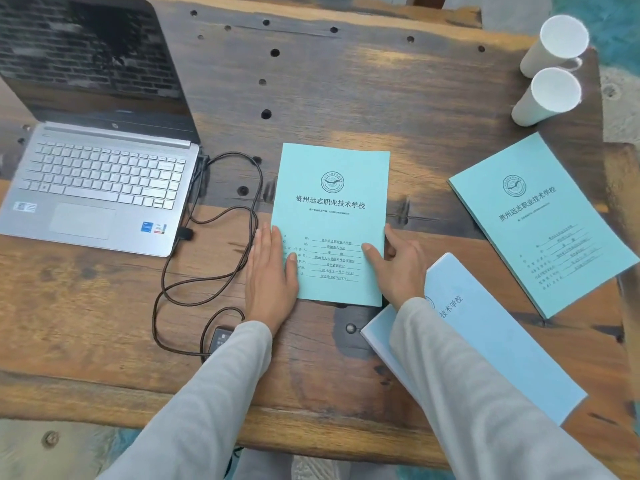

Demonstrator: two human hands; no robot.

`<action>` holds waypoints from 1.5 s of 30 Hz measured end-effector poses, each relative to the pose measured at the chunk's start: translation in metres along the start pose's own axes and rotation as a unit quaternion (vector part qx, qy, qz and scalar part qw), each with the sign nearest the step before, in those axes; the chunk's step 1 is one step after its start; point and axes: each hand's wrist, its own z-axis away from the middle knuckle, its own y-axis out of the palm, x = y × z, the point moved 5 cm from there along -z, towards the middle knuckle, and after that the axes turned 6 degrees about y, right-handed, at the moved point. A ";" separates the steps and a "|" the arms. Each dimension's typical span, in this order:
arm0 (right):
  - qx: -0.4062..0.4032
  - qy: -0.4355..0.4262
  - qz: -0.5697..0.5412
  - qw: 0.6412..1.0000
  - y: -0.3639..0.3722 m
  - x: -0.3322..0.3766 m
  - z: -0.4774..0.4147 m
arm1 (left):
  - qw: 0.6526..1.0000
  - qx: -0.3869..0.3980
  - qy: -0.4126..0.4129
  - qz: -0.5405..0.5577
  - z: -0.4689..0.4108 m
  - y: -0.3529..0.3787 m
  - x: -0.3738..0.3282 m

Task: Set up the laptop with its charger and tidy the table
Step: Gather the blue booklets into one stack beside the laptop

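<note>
On the far left of a dark, knot-holed wooden table [346,81] sits an open silver laptop [97,188], its screen dark. From the laptop's right edge a black charger cable [225,216] runs out in loose loops across the wood and down to a small black power brick [221,337], half hidden by the person's left sleeve [207,393].

Just right of the cable, the left hand [270,275] lies flat with its fingers straight and together, resting against the left edge of a teal booklet [332,223] — the thumb overlaps the cover. This centre booklet lies upright, printed with a round emblem and Chinese characters. The right hand [398,261] grips its lower right edge, thumb on top of the cover and fingers curled beside it.

Under the right forearm lies a pale blue booklet [502,348], tilted, near the table's front edge. Further right, a second teal booklet [543,223] lies at an angle, apart from the others. At the far right corner stand two white paper cups [550,71], one just beside the other — both look empty.
</note>
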 end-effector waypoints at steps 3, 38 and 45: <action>0.041 -0.004 -0.070 0.997 -0.005 -0.003 -0.002 | 0.996 -0.017 -0.025 0.078 0.009 -0.005 -0.011; 0.226 0.176 0.209 0.935 -0.171 -0.125 0.019 | 0.644 0.021 -0.541 0.540 0.215 0.086 -0.241; 0.246 0.186 0.192 0.932 -0.171 -0.121 0.019 | 0.783 0.006 -0.379 0.494 0.207 0.082 -0.277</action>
